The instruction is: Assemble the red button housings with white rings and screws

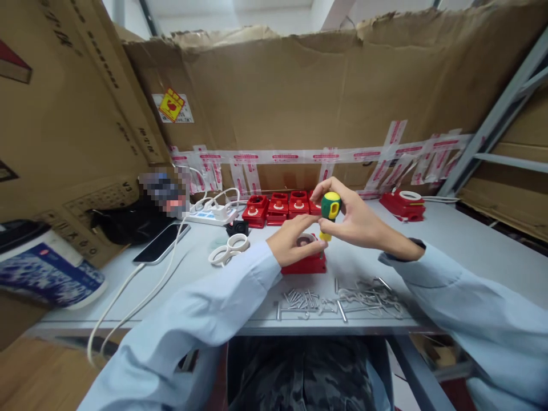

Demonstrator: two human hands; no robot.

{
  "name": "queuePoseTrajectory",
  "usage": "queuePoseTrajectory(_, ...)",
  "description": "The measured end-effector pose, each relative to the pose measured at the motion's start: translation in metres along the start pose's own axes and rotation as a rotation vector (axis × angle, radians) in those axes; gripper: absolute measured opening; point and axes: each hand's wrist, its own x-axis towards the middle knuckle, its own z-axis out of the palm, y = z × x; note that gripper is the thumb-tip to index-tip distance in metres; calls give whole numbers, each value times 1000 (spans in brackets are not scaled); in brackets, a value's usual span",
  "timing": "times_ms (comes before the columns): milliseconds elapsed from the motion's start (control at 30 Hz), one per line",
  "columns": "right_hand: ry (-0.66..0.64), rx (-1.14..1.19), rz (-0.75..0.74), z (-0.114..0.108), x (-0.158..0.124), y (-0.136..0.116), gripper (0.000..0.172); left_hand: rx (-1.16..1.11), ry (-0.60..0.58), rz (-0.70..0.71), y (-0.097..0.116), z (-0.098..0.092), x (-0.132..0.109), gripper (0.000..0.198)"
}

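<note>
Screwdriver (pixel 332 204) in R hand (pixel 357 220), L hand (pixel 293 238) on red unit (pixel 309 265).

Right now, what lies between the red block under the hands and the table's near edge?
In the head view, loose silvery metal pieces lie between the red block and the table's near edge.

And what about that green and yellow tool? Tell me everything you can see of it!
The tool looks like a screwdriver. Its chunky, plastic-looking handle is dark green and yellow, with a rounded yellow top and more yellow lower down. It stands roughly upright, gripped by the right hand, over the right side of a red box. The left hand is close to its lower part, though I can't tell if they touch. Its tip is hidden.
</note>
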Motion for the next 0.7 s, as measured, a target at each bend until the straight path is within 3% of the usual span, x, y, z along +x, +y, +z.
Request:
queuePoseTrajectory(100,19,-27,-13,2,-2,1,30,-201,31,-34,6,8,14,30)
queuePoseTrajectory(267,144,-96,23,3,-7,3,30,-423,146,-146,4,20,21,43)
queuePoseTrajectory(367,149,-74,48,2,-8,3,24,-419,156,-159,3,17,19,40)
queuePoseTrajectory(533,96,-21,87,0,-7,-1,25,-397,70,-41,4,5,19,22)
queuePoseTrajectory(700,150,-70,108,0,-8,-1,31,-310,186,-85,9,7,23,33)
